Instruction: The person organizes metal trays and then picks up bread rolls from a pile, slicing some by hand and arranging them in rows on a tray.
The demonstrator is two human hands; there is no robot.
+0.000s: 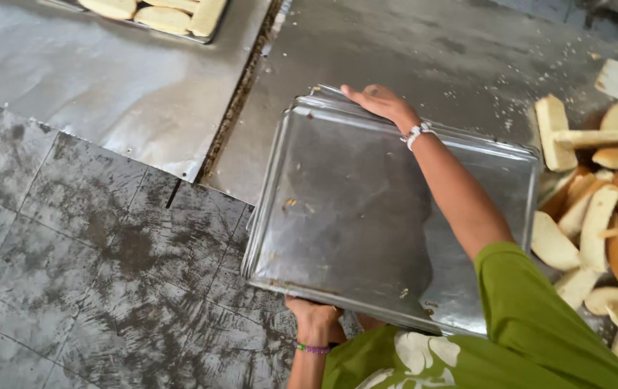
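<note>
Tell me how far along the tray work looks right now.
Looks done: one tray at the top edge already carries rows of bread slices. In hand: the left hand grips the near rim and the right hand the far rim of a bare metal tray, with only crumbs on it. Left: a loose pile of bread slices lies on the metal table at the right.

My tray and the bread around it

I held the tray [338, 209] between my hands; bread slices [604, 216] lay right of it, another tray [152, 16] far behind, left.
</note>
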